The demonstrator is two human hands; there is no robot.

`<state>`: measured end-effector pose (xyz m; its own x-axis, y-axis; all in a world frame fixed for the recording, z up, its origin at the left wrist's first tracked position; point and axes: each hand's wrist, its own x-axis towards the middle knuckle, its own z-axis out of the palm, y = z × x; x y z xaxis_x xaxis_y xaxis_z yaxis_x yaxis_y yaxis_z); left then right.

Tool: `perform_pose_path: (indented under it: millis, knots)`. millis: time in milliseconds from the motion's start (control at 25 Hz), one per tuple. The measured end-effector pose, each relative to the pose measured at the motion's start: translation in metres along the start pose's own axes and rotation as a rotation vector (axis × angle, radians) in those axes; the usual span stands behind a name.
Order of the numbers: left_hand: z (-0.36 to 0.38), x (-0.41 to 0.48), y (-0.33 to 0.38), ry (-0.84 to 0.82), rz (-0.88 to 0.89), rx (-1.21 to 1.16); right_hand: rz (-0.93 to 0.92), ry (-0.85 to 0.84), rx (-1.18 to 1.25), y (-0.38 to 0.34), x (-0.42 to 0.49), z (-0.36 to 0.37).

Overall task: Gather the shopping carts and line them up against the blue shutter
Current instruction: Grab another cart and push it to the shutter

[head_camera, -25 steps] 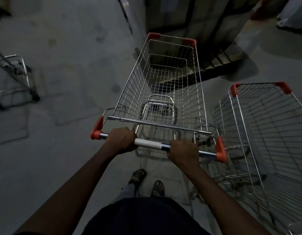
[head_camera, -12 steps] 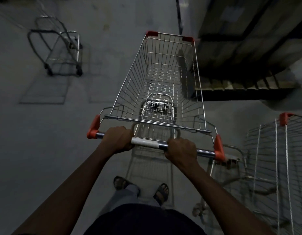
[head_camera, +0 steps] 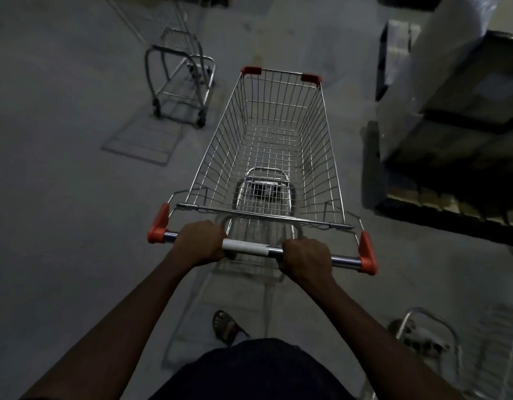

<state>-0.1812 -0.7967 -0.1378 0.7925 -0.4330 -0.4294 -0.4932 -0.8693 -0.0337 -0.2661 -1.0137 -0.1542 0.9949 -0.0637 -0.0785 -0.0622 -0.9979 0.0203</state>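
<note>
An empty wire shopping cart [head_camera: 278, 140] with red corner caps stands straight in front of me on the grey floor. My left hand [head_camera: 202, 242] grips its chrome handle bar [head_camera: 246, 247] left of the white middle sleeve. My right hand [head_camera: 305, 259] grips the same bar right of the sleeve. A second cart [head_camera: 179, 73] stands ahead on the left, only its lower frame and part of its basket in view. Part of a third cart [head_camera: 428, 339] shows at the lower right edge. No blue shutter is in view.
Stacked boxes on a pallet [head_camera: 451, 116] rise close on the right of my cart. Open grey concrete floor [head_camera: 62, 183] spreads to the left and ahead. My sandalled foot [head_camera: 225, 327] shows under the handle.
The view has swung left with the cart: the cart on the right slid down to the lower right edge, and the cart on the left came closer to the middle. Both hands kept their grip.
</note>
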Motion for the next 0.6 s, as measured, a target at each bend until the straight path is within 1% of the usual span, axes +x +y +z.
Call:
perform_pose_path:
  millis: [320,480,600]
  knots:
    - [0.011,-0.020,-0.118,0.025,-0.219,-0.092,-0.207,0.001,-0.022,-0.111,0.082,-0.018]
    - [0.015,-0.038,-0.171,0.033,-0.325,-0.140,-0.353,-0.065,0.011,-0.166,0.114,-0.033]
    - [0.022,-0.051,-0.211,0.032,-0.412,-0.177,-0.471,-0.072,0.000,-0.211,0.141,-0.035]
